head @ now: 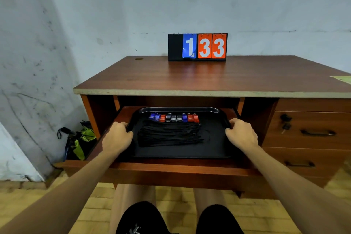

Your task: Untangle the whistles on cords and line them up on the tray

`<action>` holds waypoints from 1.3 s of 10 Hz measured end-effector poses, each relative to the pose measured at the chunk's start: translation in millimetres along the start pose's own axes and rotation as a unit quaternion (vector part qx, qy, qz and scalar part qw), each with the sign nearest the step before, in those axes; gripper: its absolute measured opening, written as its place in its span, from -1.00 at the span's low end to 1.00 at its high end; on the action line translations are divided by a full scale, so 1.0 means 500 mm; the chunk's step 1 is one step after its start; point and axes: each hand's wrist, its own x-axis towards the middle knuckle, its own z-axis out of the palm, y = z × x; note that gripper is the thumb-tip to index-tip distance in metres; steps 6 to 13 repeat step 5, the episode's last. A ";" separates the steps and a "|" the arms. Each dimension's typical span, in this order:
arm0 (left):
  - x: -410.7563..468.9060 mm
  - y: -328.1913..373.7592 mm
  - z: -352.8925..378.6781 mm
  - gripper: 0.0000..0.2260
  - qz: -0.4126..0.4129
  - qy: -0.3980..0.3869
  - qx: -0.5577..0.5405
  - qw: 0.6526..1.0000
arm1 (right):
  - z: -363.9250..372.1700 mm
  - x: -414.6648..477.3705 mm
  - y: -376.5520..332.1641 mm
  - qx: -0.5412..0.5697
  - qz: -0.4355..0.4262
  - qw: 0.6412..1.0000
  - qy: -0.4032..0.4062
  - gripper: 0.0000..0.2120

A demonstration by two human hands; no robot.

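Observation:
A black tray [178, 153] lies on the pull-out shelf under the desk top. Several whistles [173, 117], blue, red, black and grey, stand side by side in a row along the tray's far side. Their black cords [169, 135] run toward me in a flat bundle across the tray's middle. My left hand [116, 135] grips the tray's left rim with curled fingers. My right hand [241, 133] grips the right rim the same way.
The wooden pull-out shelf [171, 167] sticks out toward my knees. A flip scoreboard [197, 47] reading 1 33 stands at the back of the desk top [190, 74]. Drawers [311, 131] with handles and keys are at right. A green and black bag [79, 142] lies on the floor at left.

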 end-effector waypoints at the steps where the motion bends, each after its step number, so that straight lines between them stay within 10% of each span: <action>1: 0.003 0.023 -0.003 -0.60 0.030 0.012 0.022 0.999 | -0.004 0.002 -0.012 -0.057 -0.023 0.998 0.016 -0.75; 5: 0.094 0.245 -0.069 -0.53 0.224 -0.093 -0.158 0.957 | -0.063 0.084 -0.165 0.016 -0.310 0.947 -0.086 -0.75; 13: 0.094 0.245 -0.069 -0.53 0.224 -0.093 -0.158 0.957 | -0.063 0.084 -0.165 0.016 -0.310 0.947 -0.086 -0.75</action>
